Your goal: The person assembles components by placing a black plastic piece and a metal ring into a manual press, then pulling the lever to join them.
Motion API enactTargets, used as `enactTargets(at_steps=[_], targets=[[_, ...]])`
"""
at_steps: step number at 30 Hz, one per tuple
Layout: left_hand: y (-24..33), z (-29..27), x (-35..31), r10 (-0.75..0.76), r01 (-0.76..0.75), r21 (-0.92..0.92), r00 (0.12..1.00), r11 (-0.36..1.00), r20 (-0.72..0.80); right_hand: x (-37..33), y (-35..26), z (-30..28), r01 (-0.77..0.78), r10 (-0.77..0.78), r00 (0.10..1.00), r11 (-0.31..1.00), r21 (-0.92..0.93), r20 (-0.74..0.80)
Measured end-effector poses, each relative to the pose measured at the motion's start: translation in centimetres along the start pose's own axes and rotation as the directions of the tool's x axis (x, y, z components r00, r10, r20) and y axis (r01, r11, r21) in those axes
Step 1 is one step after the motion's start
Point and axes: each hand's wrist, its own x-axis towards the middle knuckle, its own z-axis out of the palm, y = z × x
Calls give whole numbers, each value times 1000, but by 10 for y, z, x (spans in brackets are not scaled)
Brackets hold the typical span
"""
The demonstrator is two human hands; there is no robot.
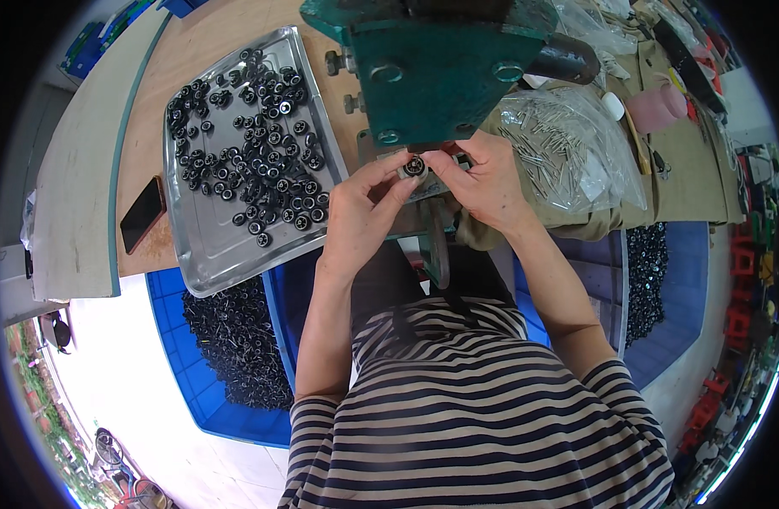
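Observation:
A small round wheel-like part (416,166), with a dark centre and a pale rim, is pinched between the fingers of both hands. My left hand (355,212) grips its left side with thumb and forefinger. From the right, my right hand (489,182) closes its thumb and fingers on the part; some of those fingertips are hidden. Both hands are right beneath the front of a green machine head (445,85). Many similar black wheels with silvery rings (275,157) lie loose in a metal tray (198,259) to the left.
A dark phone (143,215) lies left of the tray. On the right, a clear plastic bag (606,182) of metal pins rests on brown cloth, near a pink container (658,109). Blue bins (179,373) of small dark parts stand below on both sides. A metal lever (438,250) hangs below my hands.

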Motion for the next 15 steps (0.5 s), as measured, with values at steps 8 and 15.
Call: enactTargets(at_steps=[8, 15], targets=[[18, -1, 7, 158, -152, 147, 987, 977, -28, -2, -5, 0, 91, -83, 995, 986, -143, 63], [21, 4, 8, 157, -140, 177, 984, 974, -86, -5, 5, 4, -21, 19, 1000, 993, -114, -18]])
